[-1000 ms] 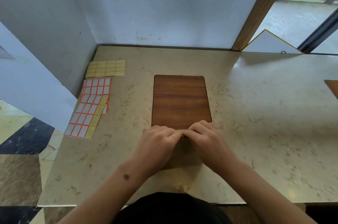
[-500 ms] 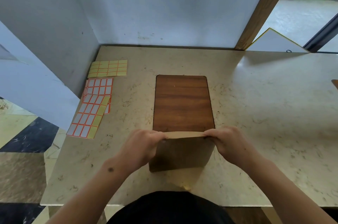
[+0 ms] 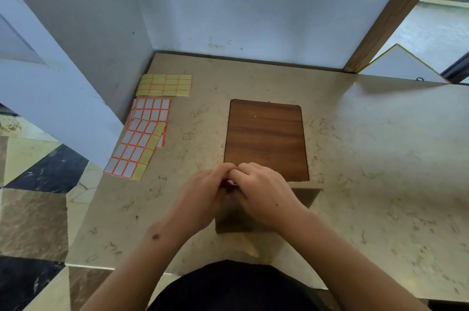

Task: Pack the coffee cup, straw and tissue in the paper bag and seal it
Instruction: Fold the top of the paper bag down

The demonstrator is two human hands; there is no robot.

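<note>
1. Head view: the biggest change from half a second ago is in the two hands, which were then spread to the two ends of the bag's top edge and have now come together at its left part, fingertips touching.
2. On the marble surface (image 3: 380,158) the paper bag (image 3: 308,197) stands at the near edge, just in front of the wooden inset panel (image 3: 265,140); its top looks folded flat, and its contents are hidden.
3. Left hand (image 3: 205,199), fingers curled, pinches the bag's top fold from the left.
4. Right hand (image 3: 264,192) lies over the top of the bag with fingers bent, gripping the same fold beside the left fingertips.
5. Sticker sheets (image 3: 142,143), white with orange borders, lie well to the left of the bag, with a yellow sheet (image 3: 165,85) just behind them near the wall.
</note>
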